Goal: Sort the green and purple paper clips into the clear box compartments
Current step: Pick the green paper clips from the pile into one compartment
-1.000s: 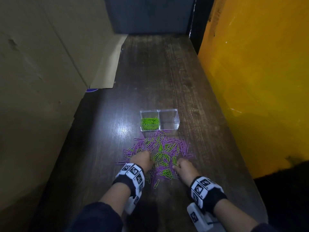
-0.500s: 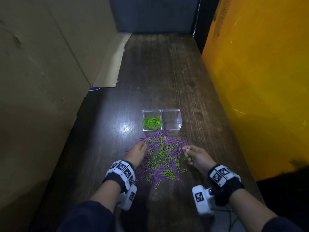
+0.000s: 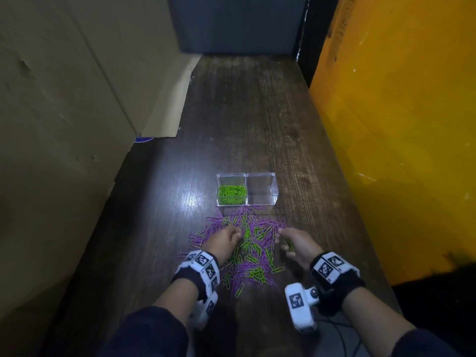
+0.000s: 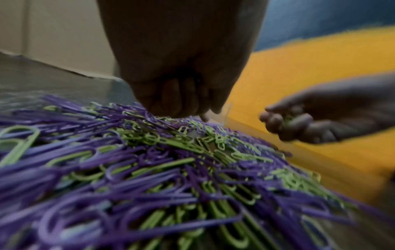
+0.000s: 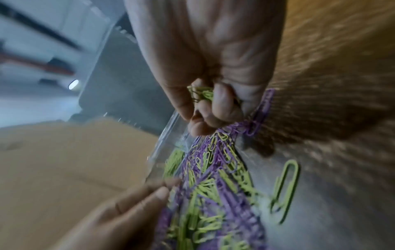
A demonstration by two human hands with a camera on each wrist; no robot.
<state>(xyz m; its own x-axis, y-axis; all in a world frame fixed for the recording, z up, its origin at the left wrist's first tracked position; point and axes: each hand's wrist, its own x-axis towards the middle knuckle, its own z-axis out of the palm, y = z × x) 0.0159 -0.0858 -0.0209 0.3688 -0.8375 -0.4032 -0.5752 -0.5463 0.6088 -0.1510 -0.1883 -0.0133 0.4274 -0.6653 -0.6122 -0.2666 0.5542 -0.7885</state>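
Note:
A clear two-compartment box point(image 3: 275, 188) stands on the dark wooden table. Its left compartment holds green paper clips point(image 3: 231, 195); the right one shows nothing inside. In front of it lies a mixed pile of green and purple clips point(image 3: 253, 247). My left hand point(image 3: 237, 234) is at the pile's left side, its fingers curled with the tips on the clips point(image 4: 181, 108); whether they pinch one is hidden. Held just above the pile's right edge, my right hand point(image 3: 282, 240) grips a bunch of green clips point(image 5: 202, 93) in its curled fingers.
Brown cardboard point(image 3: 77, 112) walls the table's left side and an orange panel point(image 3: 399, 124) the right. A dark blue wall point(image 3: 239, 24) closes the far end. One green clip point(image 5: 286, 187) lies apart from the pile. Bare wood stretches beyond the box.
My right hand has lifted off the pile's near side with green clips in it and moved right and forward. My left hand has slid forward along the pile's left edge.

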